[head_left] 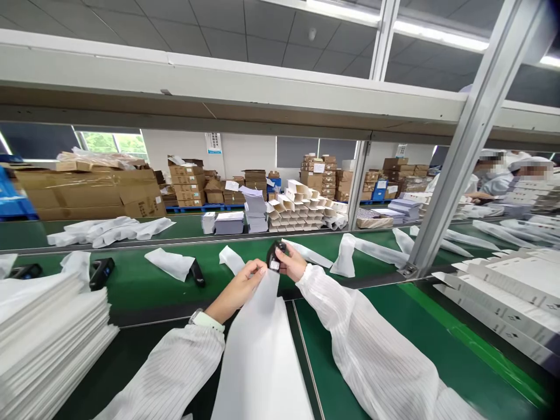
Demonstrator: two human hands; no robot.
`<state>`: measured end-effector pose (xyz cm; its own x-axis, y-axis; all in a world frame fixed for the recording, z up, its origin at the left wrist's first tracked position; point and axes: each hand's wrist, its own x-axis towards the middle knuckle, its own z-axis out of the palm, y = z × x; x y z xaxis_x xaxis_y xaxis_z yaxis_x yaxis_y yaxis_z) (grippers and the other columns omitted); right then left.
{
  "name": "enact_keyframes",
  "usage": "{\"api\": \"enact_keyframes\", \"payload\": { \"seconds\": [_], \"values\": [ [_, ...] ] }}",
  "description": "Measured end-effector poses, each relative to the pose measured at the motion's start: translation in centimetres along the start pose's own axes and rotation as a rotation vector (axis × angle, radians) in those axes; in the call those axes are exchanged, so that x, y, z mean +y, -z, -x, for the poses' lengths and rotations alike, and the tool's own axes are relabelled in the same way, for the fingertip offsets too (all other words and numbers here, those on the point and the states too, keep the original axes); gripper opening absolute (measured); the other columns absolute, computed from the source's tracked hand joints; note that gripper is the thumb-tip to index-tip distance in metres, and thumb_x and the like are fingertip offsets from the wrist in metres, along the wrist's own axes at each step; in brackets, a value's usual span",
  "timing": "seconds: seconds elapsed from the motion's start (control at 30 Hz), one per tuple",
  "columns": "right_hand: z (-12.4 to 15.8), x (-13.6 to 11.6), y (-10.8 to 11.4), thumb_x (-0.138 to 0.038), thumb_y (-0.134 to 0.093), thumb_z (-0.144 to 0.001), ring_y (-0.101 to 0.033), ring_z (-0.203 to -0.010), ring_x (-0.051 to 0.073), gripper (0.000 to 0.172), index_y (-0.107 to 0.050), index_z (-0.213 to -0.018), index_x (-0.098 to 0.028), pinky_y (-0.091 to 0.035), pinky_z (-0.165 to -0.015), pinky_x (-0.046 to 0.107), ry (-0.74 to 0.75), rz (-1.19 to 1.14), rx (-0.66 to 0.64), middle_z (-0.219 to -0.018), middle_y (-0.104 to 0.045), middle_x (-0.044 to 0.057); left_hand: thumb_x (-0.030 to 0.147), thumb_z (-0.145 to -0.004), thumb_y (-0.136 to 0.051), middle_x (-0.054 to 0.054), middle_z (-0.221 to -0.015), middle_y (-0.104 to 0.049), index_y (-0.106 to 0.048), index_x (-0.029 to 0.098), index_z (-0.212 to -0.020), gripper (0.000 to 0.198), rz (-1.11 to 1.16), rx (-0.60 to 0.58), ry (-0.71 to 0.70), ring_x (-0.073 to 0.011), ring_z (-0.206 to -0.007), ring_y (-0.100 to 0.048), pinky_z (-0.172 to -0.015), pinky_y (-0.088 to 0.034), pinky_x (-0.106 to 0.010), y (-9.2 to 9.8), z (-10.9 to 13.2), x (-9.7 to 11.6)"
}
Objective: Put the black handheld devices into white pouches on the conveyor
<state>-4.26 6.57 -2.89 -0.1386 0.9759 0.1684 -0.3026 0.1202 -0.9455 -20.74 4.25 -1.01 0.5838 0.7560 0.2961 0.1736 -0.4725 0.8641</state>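
My left hand (247,283) pinches the top corner of a long white packing sleeve (251,344), which hangs down toward me. In my right hand (294,262) is a small black device (275,255) with a pale label, right at the sleeve's upper end. Whether the device is partly inside the sleeve I cannot tell. Another white sheet (289,361) lies beneath the held one. To the left on the green belt, a black device (198,273) sticks out of a white sleeve (170,262).
A tall stack of white sleeves (52,344) stands at left, with a black device (101,273) behind it. Flat white boxes (507,291) are piled at right near a metal post (464,140). A shelf (219,87) crosses overhead. Co-workers (503,175) are far right.
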Motion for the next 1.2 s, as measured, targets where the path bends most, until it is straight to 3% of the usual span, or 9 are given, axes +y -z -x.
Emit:
{"api": "enact_keyframes", "payload": {
  "seconds": [0.2,0.3,0.4,0.53,0.63,0.77,0.9,1.03,1.2],
  "values": [
    [0.7,0.7,-1.3,-0.051,-0.063,-0.054,-0.044,-0.044,0.008,0.041,-0.05,-0.053,-0.013,-0.039,-0.049,0.023,-0.043,0.058,-0.14,-0.047,-0.044,-0.004,0.04,-0.079,-0.038,0.002,-0.071,-0.038,-0.043,0.018,-0.072,0.023,0.1,0.138,0.01,-0.01,-0.063,-0.038,-0.059,-0.034,-0.019,0.3,0.1,0.6],
    [1.2,-0.1,-1.8,-0.062,-0.048,-0.062,-0.053,-0.061,0.013,0.05,-0.057,-0.074,-0.014,-0.042,-0.058,0.027,-0.029,-0.033,-0.138,-0.068,-0.057,0.003,0.041,-0.079,-0.038,0.003,-0.069,-0.037,-0.042,0.019,-0.076,0.022,0.228,0.175,0.013,-0.0088,-0.058,-0.037,-0.053,-0.034,-0.018,0.2,0.3,1.4],
    [2.2,-0.5,-2.9,-0.062,-0.047,-0.063,-0.055,-0.074,0.014,0.054,-0.044,-0.105,-0.029,-0.043,-0.062,0.028,-0.027,-0.217,-0.16,-0.092,-0.056,0.003,0.042,-0.078,-0.039,0.003,-0.069,-0.038,-0.041,0.02,-0.08,0.021,0.336,0.218,-0.007,-0.008,-0.056,-0.038,-0.051,-0.034,-0.017,0.4,0.5,2.3],
    [3.8,0.8,-5.3,-0.033,-0.073,-0.048,-0.055,-0.069,0.015,0.068,-0.043,-0.108,-0.028,-0.045,-0.061,0.028,-0.083,-0.162,-0.353,-0.084,-0.056,0.0,0.041,-0.077,-0.041,0.002,-0.072,-0.041,-0.042,0.02,-0.081,0.021,0.322,0.353,-0.029,-0.0086,-0.058,-0.04,-0.051,-0.035,-0.017,0.8,0.4,2.7],
    [3.5,1.3,-5.9,-0.024,-0.072,-0.051,-0.055,-0.066,0.014,0.053,-0.05,-0.099,-0.02,-0.045,-0.062,0.028,-0.022,-0.091,-0.287,-0.077,-0.057,0.0,0.039,-0.078,-0.04,0.001,-0.077,-0.043,-0.044,0.02,-0.082,0.019,0.265,0.393,-0.079,-0.0101,-0.066,-0.042,-0.057,-0.036,-0.018,1.2,0.2,2.4],
    [0.3,-0.8,-2.3,-0.034,-0.065,-0.056,-0.055,-0.071,0.016,0.046,-0.048,-0.094,-0.016,-0.045,-0.065,0.029,0.144,0.032,0.212,-0.085,-0.057,0.004,0.036,-0.078,-0.041,-0.001,-0.094,-0.046,-0.041,0.025,-0.101,0.026,0.105,0.472,-0.041,-0.0138,-0.086,-0.044,-0.069,-0.035,-0.021,1.6,-0.3,1.2],
    [-3.0,-2.9,4.1,-0.034,-0.053,-0.067,-0.047,-0.097,0.017,0.053,-0.031,-0.112,-0.018,-0.039,-0.081,0.028,0.412,0.463,0.63,-0.111,-0.046,0.008,0.041,-0.072,-0.047,-0.003,-0.089,-0.05,-0.049,0.019,-0.091,0.03,-0.085,0.146,0.141,-0.0164,-0.082,-0.047,-0.071,-0.036,-0.026,2.0,-0.4,-1.1],
    [-4.0,-1.0,8.6,-0.029,-0.054,-0.064,-0.049,-0.092,0.02,0.053,-0.035,-0.111,-0.014,-0.038,-0.08,0.034,0.229,0.723,0.562,-0.104,-0.05,0.011,0.048,-0.058,-0.057,-0.002,-0.074,-0.05,-0.055,0.016,-0.077,0.038,-0.243,-0.099,0.327,-0.0162,-0.067,-0.048,-0.057,-0.035,-0.024,1.9,0.0,-3.5],
    [-3.2,1.1,9.4,-0.023,-0.058,-0.061,-0.042,-0.103,0.026,0.055,-0.039,-0.112,-0.014,-0.029,-0.085,0.041,0.15,0.83,0.44,-0.107,-0.047,0.013,0.043,-0.053,-0.061,0.0,-0.065,-0.045,-0.056,0.015,-0.065,0.03,-0.3,-0.066,0.31,-0.0153,-0.061,-0.044,-0.051,-0.03,-0.023,1.2,0.1,-4.5]
  ]
}}
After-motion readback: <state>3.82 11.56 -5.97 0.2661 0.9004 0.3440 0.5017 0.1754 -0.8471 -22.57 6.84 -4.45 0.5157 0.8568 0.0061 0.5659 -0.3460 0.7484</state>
